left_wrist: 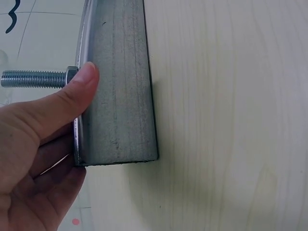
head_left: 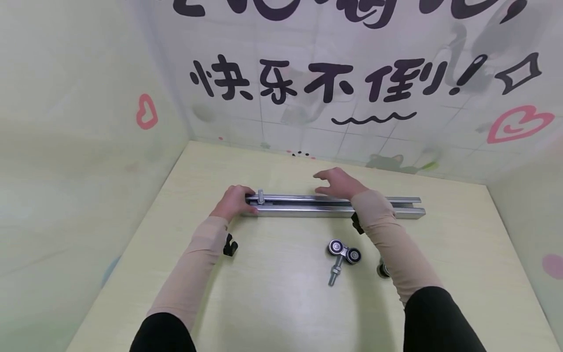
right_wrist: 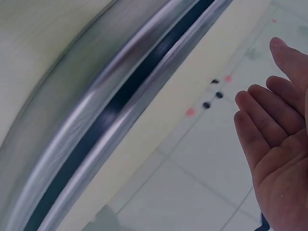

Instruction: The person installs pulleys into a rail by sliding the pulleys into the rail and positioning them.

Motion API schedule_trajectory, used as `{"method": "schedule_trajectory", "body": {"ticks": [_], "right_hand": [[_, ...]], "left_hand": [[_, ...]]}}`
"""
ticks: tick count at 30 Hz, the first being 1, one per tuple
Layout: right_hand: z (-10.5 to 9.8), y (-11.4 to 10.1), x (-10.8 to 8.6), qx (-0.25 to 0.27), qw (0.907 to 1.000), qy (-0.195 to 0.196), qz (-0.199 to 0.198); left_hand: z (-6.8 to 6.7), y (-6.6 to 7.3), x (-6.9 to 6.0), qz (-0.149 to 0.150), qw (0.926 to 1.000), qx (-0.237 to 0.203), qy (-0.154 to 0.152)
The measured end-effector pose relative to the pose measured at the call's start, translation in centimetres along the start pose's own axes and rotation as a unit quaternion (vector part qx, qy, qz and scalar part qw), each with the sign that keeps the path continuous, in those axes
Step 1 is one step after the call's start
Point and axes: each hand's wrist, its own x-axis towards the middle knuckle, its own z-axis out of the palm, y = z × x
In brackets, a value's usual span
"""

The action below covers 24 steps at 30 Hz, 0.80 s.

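A slotted metal track rail (head_left: 308,211) lies across the table, its open slot facing up. My left hand (head_left: 233,202) grips the rail's left end, with the thumb on the near side face and the fingers at the far side. Close to that thumb, a threaded bolt (left_wrist: 38,78) with a nut stands upright out of the slot; whatever carries it inside the rail is hidden. Above the rail's middle, my right hand (head_left: 339,183) is held with its fingers loosely extended, apart from the metal. In the right wrist view, this hand's palm (right_wrist: 284,168) holds nothing.
Nearer me on the table (head_left: 272,283) lies a two-wheeled roller trolley (head_left: 335,247) with a threaded stem and nuts. Another roller (head_left: 383,270) is partly covered by my right forearm. Printed fabric walls (head_left: 303,127) stand at the back and sides.
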Motion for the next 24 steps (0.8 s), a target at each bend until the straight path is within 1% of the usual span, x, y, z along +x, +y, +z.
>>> {"method": "schedule_trajectory", "body": {"ticks": [4, 9, 14, 19, 24], "right_hand": [[0.1, -1.8, 1.4, 0.009, 0.9998, 0.004, -0.016], [0.5, -3.9, 2.9, 0.020, 0.9994, -0.006, -0.028], [0.9, -5.8, 4.3, 0.029, 0.9984, -0.005, -0.048], [1.5, -7.4, 5.4, 0.021, 0.9976, -0.013, -0.065], [2.2, -8.7, 6.2, 0.013, 0.9963, -0.024, -0.081]], "left_hand": [[-0.2, 0.2, -0.1, -0.005, 1.0000, 0.001, -0.001], [-0.4, 0.3, -0.2, -0.004, 0.9999, 0.008, -0.005], [-0.3, 0.3, -0.1, 0.003, 0.9999, 0.009, -0.005], [-0.2, 0.1, 0.0, 0.011, 0.9998, 0.014, -0.001], [-0.1, 0.2, 0.1, 0.017, 0.9998, 0.015, 0.000]]}}
